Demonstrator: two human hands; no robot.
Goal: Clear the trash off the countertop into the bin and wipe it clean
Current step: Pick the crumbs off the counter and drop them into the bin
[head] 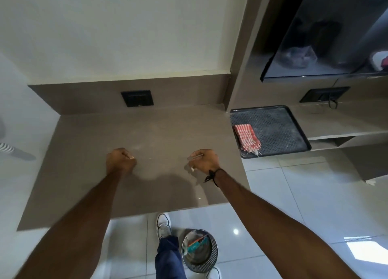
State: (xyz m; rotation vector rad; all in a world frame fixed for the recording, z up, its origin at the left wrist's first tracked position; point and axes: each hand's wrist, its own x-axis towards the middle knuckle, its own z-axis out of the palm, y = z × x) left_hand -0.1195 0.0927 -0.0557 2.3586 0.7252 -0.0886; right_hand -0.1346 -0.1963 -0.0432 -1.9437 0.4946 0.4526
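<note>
Small scraps are being pinched off the countertop (88,152): the left hand (120,159) is being kept clenched around a pale bit, and a thin strip is being gripped in the closed right hand (206,160), probably so several pieces are gathered before one trip. The bin (199,249) is being kept on the floor below the counter edge, while the checked cloth (247,138) is lying on the tray (279,125), ready for wiping.
</note>
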